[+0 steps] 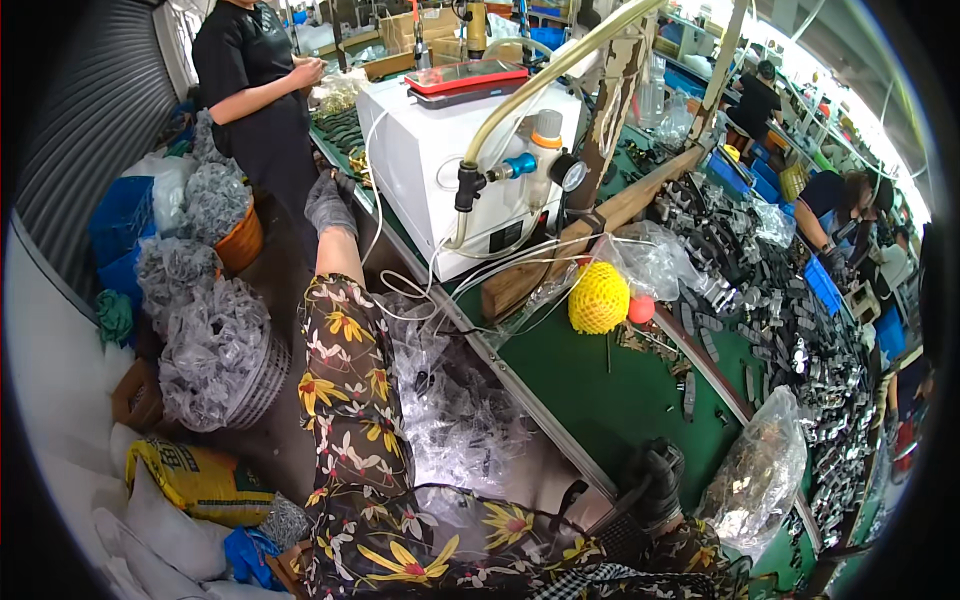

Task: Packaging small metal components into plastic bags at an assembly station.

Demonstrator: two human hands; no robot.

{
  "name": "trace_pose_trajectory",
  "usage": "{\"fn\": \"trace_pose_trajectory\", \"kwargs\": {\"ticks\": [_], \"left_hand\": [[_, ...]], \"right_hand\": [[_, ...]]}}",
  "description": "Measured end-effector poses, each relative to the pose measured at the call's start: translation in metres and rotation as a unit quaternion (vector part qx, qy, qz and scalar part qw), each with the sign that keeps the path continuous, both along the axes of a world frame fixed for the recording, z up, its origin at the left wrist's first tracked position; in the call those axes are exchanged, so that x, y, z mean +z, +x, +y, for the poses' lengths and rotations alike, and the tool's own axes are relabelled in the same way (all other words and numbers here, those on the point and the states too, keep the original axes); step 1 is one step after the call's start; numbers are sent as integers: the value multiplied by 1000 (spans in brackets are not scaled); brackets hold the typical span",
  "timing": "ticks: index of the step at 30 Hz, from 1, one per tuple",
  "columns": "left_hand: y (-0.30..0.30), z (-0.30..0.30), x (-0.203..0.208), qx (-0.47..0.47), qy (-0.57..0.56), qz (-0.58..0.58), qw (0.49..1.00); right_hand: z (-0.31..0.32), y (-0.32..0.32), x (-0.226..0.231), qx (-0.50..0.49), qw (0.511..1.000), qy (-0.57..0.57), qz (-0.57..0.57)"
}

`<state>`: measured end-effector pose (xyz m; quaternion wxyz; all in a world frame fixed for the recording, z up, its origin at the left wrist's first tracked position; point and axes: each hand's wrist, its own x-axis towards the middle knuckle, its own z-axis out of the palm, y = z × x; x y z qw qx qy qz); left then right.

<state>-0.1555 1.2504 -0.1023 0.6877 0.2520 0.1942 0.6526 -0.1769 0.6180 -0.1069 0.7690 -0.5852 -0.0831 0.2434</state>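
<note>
My left hand (330, 205), in a grey glove, reaches far forward to the bench's outer edge, left of a white machine box (430, 170). Its fingers look curled, and what they hold, if anything, is too small to tell. My right hand (657, 485), in a dark glove, is low over the near edge of the green work surface (560, 400). The fingers are bent inward and hide whatever may be between them. Just right of this hand lies a clear plastic bag (760, 470) with small brownish pieces inside.
A wooden beam (600, 225) crosses the bench, near a yellow foam-netted ball (600, 298) and a red ball (641, 309). Dark metal parts (810, 370) heap on the right. Bags of plastic wrap (215, 350) crowd the left floor. A person (262, 100) stands ahead; others work far right.
</note>
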Motion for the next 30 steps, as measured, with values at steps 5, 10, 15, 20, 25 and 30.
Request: {"fn": "trace_pose_trajectory", "kwargs": {"ticks": [5,10,15,20,25,30], "left_hand": [[21,3,-14,-12,-34,-3,999],[22,45,-29,-30,-38,10,999],[40,85,-60,-79,-25,226,971],[62,132,-73,-81,-130,200,968],[80,121,-79,-99,-115,221,963],[25,111,-83,-82,-81,275,955]], "right_hand": [[-2,-2,1,-28,999,12,28],[8,-1,0,-35,998,-21,43],[0,1,-10,-54,998,-33,-22],[18,-6,0,-100,994,-46,-14],[10,-5,-5,-95,994,-59,17],[2,5,-14,-28,1000,-13,-3]]}}
